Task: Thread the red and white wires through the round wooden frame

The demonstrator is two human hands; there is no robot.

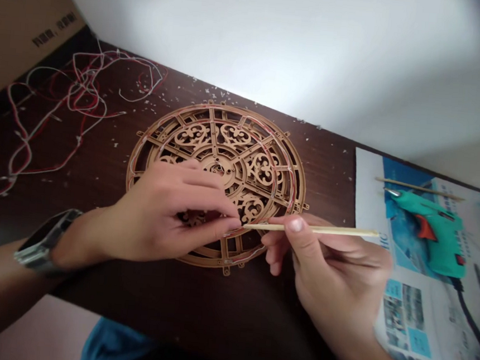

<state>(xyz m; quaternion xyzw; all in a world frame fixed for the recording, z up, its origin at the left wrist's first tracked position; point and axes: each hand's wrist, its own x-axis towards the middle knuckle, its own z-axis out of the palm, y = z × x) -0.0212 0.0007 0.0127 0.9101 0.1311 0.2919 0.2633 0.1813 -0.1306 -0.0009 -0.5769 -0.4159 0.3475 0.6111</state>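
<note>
A round, tan openwork frame point(219, 170) with scroll patterns lies flat on the dark table, red and white wires running around its rings. My right hand point(329, 260) grips a thin wooden stick point(340, 231), its thumb on top and its tip pointing left over the frame's near side. Above the frame's near left part is my left hand point(178, 214), thumb and forefinger pinched together right at the stick's tip. Whatever lies between those fingertips is too small to make out. A watch point(47, 241) is on the left wrist.
Tangled red and white wire point(84, 88) spreads over the table's left side, among white scraps. On the right, a teal glue gun point(433, 228) and another stick point(419, 188) rest on a printed sheet point(368, 185). A cardboard box point(21, 32) stands back left; a white wall rises behind.
</note>
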